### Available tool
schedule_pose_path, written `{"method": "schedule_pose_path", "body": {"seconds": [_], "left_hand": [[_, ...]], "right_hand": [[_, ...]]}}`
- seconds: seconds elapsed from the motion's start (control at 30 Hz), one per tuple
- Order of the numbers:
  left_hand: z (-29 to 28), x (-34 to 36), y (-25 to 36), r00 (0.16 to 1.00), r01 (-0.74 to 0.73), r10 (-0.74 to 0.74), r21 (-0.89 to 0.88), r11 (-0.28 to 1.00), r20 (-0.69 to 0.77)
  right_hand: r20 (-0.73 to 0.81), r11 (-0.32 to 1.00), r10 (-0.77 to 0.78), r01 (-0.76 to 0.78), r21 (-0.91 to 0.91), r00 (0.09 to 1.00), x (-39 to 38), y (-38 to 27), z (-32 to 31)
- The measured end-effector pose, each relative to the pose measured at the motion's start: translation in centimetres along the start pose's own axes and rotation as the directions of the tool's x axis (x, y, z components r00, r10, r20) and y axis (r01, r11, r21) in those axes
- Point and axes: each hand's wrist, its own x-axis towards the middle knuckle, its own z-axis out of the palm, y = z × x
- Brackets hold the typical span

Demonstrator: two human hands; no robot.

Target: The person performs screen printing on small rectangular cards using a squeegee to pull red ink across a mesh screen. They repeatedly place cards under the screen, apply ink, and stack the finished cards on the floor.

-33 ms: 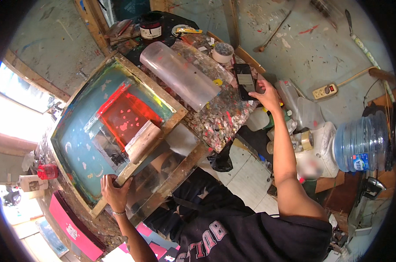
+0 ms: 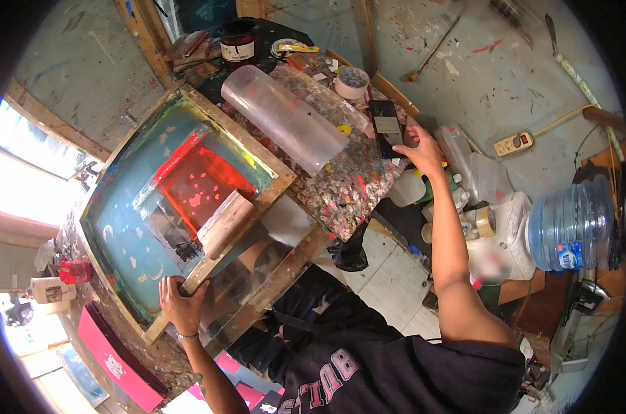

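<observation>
A wooden screen-printing frame [image 2: 275, 185] with blue-green mesh lies tilted at the left of the worktable. Its near corner is gripped by my left hand [image 2: 182, 303], fingers curled over the wood. Red ink [image 2: 189, 183] covers a patch of the mesh, and a wooden-handled squeegee [image 2: 225, 224] rests beside it. On the right part of the table lies a black phone [image 2: 387, 127] with a lit screen. My right hand [image 2: 422, 150] is at its right edge, thumb touching the lower screen and forefinger apart from it.
A clear plastic cylinder [image 2: 285, 117] lies on the paint-crusted table [image 2: 351, 196]. Behind are a dark ink tub [image 2: 238, 43] and a tape roll [image 2: 352, 81]. A water bottle [image 2: 572, 224] and a power strip [image 2: 514, 143] are at right, a pink panel [image 2: 116, 359] at lower left.
</observation>
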Motion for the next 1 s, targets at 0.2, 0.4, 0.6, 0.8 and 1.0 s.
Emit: {"method": "schedule_pose_path", "body": {"seconds": [0.2,0.4,0.6,0.8,1.0], "left_hand": [[0.3,0.3,0.3,1.000,0.009,-0.009,-0.003,1.000,-0.009],[0.5,0.5,0.0,0.999,-0.027,0.027,-0.015,1.000,-0.018],[0.4,0.7,-0.1,1.000,-0.008,0.007,0.026,1.000,0.017],[0.4,0.8,0.0,1.000,-0.014,0.014,0.011,1.000,0.017],[0.4,0.9,0.1,1.000,-0.006,0.006,0.002,1.000,0.022]], "right_hand": [[-0.020,0.999,-0.006,0.006,-0.032,1.000,0.3,0.4,0.0],[-0.063,1.000,-0.004,0.003,-0.014,0.998,0.7,2.2,0.4],[-0.101,0.999,0.022,-0.017,0.041,0.995,0.5,2.8,0.7],[-0.154,0.998,-0.034,0.040,0.038,0.988,0.9,2.5,0.5],[-0.187,0.995,-0.082,0.092,0.045,0.979,1.3,2.6,0.3]]}}
